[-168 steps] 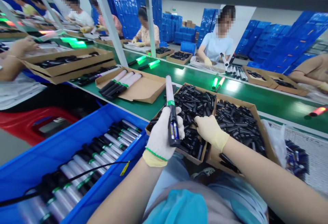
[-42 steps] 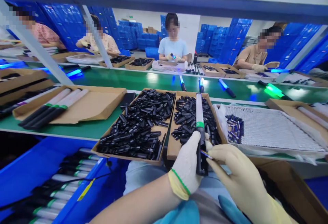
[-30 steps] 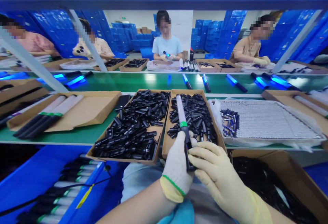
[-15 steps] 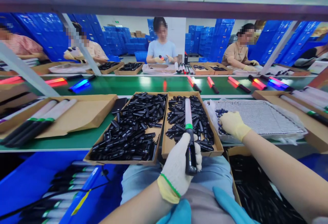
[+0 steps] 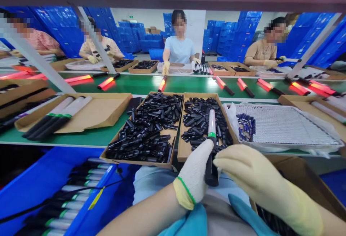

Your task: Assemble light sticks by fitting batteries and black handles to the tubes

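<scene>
My left hand point(image 5: 196, 169), in a white knit glove with a green edge, is wrapped round the black handle of a light stick point(image 5: 212, 124). The stick has a pale, unlit tube and a green band, and points away from me. My right hand point(image 5: 248, 165), in a cream glove, is beside the handle with its fingertips together near it; what they pinch, if anything, is hidden. Beyond my hands are two cardboard trays of small black parts, the left tray point(image 5: 175, 153) and the right tray point(image 5: 182, 149). To the right, small batteries point(image 5: 245, 127) lie in a plastic-lined tray point(image 5: 292, 120).
A green conveyor belt point(image 5: 137, 84) carries red-lit sticks. Finished-looking sticks point(image 5: 65, 115) lie in a left cardboard tray point(image 5: 108, 115). A blue bin point(image 5: 35, 174) of sticks is at lower left. A person point(image 5: 180, 48) opposite touches a lit stick; a metal frame point(image 5: 45, 56) crosses the view.
My right hand has left the batteries and come to the light stick in my left hand. The view has shifted slightly. The person opposite has reached onto the belt.
</scene>
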The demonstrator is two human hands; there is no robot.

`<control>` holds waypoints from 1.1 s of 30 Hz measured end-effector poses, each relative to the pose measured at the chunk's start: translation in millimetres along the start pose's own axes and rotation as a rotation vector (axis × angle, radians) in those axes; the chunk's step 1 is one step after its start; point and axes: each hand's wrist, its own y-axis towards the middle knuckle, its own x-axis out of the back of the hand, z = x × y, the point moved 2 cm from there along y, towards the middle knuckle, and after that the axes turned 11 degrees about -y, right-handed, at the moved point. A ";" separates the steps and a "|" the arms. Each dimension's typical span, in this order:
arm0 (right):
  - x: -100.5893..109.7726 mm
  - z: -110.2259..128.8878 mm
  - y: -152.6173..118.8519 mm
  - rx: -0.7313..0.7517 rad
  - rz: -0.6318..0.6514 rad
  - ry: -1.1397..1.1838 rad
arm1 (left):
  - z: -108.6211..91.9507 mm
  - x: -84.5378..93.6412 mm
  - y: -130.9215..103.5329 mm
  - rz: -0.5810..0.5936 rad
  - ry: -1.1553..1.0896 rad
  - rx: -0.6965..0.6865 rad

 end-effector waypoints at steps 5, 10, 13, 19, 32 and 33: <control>-14.4 36.1 -6.3 0.035 0.006 -0.067 | -2.6 1.1 -3.5 -0.012 -0.027 -0.003; -14.8 -9.8 -28.2 -0.232 0.021 -0.115 | -15.2 -1.1 -11.5 -0.012 -0.046 0.042; -20.5 -83.8 -43.0 -0.802 0.426 -0.362 | -18.5 -6.0 -16.6 -0.016 -0.081 0.046; -55.5 -164.0 -37.0 -0.950 0.862 -0.425 | -0.9 -11.9 -26.7 0.101 0.023 0.228; -62.8 -150.9 -17.3 -0.894 0.880 -0.432 | -6.8 -4.5 -30.4 -0.009 0.053 0.201; -51.6 -140.8 -12.3 -0.860 0.829 -0.427 | -8.1 -4.0 -29.8 -0.011 0.046 0.195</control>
